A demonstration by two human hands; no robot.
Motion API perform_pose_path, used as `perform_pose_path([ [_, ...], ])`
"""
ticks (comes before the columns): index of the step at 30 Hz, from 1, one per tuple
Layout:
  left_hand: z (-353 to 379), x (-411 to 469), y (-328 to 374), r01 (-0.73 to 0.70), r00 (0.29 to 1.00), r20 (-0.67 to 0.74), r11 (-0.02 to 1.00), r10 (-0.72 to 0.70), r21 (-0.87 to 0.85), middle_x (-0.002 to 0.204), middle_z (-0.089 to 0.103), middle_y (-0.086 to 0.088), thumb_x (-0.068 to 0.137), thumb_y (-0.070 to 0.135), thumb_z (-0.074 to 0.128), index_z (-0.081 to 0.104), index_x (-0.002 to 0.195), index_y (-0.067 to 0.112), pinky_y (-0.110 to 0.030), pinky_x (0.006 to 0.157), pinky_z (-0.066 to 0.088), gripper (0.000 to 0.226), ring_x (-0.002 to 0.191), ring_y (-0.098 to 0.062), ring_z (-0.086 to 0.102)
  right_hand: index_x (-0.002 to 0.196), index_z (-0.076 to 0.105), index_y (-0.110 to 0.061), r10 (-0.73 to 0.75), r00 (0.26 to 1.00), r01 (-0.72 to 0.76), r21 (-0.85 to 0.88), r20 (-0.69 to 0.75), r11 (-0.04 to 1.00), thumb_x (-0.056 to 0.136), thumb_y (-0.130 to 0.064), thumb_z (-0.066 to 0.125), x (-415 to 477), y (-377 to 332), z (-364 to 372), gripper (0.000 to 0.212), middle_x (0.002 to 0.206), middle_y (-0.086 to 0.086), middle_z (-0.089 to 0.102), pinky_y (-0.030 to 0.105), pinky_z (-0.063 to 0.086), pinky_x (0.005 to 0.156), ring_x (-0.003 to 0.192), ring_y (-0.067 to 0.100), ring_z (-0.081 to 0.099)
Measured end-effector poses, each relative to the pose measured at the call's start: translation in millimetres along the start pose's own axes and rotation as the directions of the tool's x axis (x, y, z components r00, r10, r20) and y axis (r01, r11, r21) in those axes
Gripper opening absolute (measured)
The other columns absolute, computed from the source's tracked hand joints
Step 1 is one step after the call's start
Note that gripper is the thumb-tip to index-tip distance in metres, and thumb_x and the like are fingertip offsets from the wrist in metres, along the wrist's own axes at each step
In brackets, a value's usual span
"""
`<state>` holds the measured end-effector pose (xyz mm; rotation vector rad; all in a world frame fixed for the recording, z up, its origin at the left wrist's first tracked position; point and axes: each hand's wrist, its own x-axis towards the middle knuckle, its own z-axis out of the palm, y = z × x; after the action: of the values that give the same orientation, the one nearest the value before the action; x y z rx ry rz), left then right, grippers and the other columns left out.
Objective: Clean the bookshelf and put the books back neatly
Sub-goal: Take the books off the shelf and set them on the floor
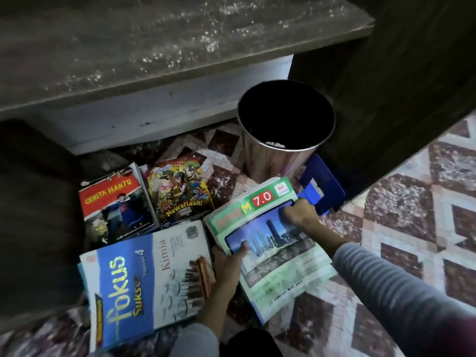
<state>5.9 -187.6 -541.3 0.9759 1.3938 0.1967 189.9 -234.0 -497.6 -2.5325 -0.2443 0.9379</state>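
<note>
Currently both hands grasp green book stack [273,256] on tiled floor [401,202]: left hand [228,264] curled round left edge, thumb on cover; right hand [300,212] gripping far edge. Fokus book [144,287] just beside; dusty shelf [154,47] above.

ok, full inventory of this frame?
shelf: 1, dusty grey-brown, top
bin: 1, silver, on floor, centre
folder: 1, blue, right of bin
green books: 1 stack, green-white, centre, held
Fokus book: 1, blue-white, lower left
Cerita Hantu book: 1, red, left
Newsflash comic: 1, yellow, right of Cerita Hantu book
floor: maroon-white tiles
left hand: grips green books' left edge
right hand: grips their far right edge
</note>
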Motion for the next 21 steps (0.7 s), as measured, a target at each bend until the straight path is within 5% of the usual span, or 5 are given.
perform_pose_path([
  [7, 14.1, 39.6, 3.6, 0.072, 0.994, -0.091, 0.995, -0.066, 0.066, 0.154, 0.020, -0.016, 0.087, 0.023, 0.067, 0.009, 0.149, 0.001, -0.039, 0.104, 0.035, 0.088, 0.137, -0.032, 0.031, 0.095, 0.062, -0.002, -0.032, 0.969, 0.052, -0.074, 0.246, 0.996, 0.086, -0.019, 0.063, 44.0, 0.6, 18.3, 0.020, 0.091, 0.013, 0.061, 0.031, 0.045, 0.070, 0.083, 0.022, 0.056],
  [12, 21.4, 51.9, 6.1, 0.097, 0.992, -0.086, 0.988, -0.087, 0.121, 0.156, 0.017, -0.013, 0.092, 0.023, 0.060, 0.006, 0.150, 0.004, -0.038, 0.102, 0.034, 0.082, 0.138, -0.032, 0.029, 0.073, 0.052, -0.006, -0.001, 0.967, 0.022, -0.077, 0.256, 0.997, 0.087, -0.010, 0.064, 61.9, 6.5, 23.7, 0.018, 0.087, 0.012, 0.053, 0.020, 0.039, 0.050, 0.082, 0.021, 0.050],
  [15, 24.5, 52.0, 14.2, 0.133, 0.990, -0.061, 0.974, -0.124, 0.185, 0.132, 0.047, -0.020, 0.095, 0.020, 0.055, 0.010, 0.149, 0.002, -0.032, 0.070, 0.042, 0.073, 0.098, -0.033, 0.056, 0.072, 0.047, -0.014, 0.006, 0.978, 0.018, -0.115, 0.207, 0.993, 0.081, -0.007, 0.067, 68.1, 13.1, 23.8, 0.024, 0.096, 0.011, 0.051, 0.028, 0.047, 0.067, 0.089, 0.022, 0.050],
  [17, 24.9, 53.0, 19.4, 0.121, 0.992, -0.048, 0.967, -0.113, 0.226, 0.089, 0.055, -0.020, 0.095, 0.010, 0.050, 0.018, 0.148, 0.002, -0.027, 0.047, 0.028, 0.062, 0.053, -0.018, 0.041, 0.096, 0.053, -0.008, -0.007, 0.987, 0.029, -0.135, 0.164, 0.990, 0.078, -0.008, 0.071, 68.6, 19.3, 22.3, 0.025, 0.103, 0.012, 0.052, 0.033, 0.045, 0.078, 0.099, 0.026, 0.054],
  [21, 18.6, 56.0, 31.3, 0.006, 0.999, 0.040, 0.938, -0.021, 0.347, 0.099, 0.058, -0.023, 0.090, 0.002, 0.045, 0.027, 0.146, 0.010, -0.026, 0.053, 0.032, 0.060, 0.076, -0.035, 0.057, 0.117, 0.054, -0.001, 0.000, 0.991, 0.023, -0.171, 0.134, 0.985, 0.078, -0.011, 0.073, 65.6, 30.2, 20.3, 0.044, 0.117, 0.016, 0.060, 0.031, 0.045, 0.080, 0.109, 0.031, 0.057],
])
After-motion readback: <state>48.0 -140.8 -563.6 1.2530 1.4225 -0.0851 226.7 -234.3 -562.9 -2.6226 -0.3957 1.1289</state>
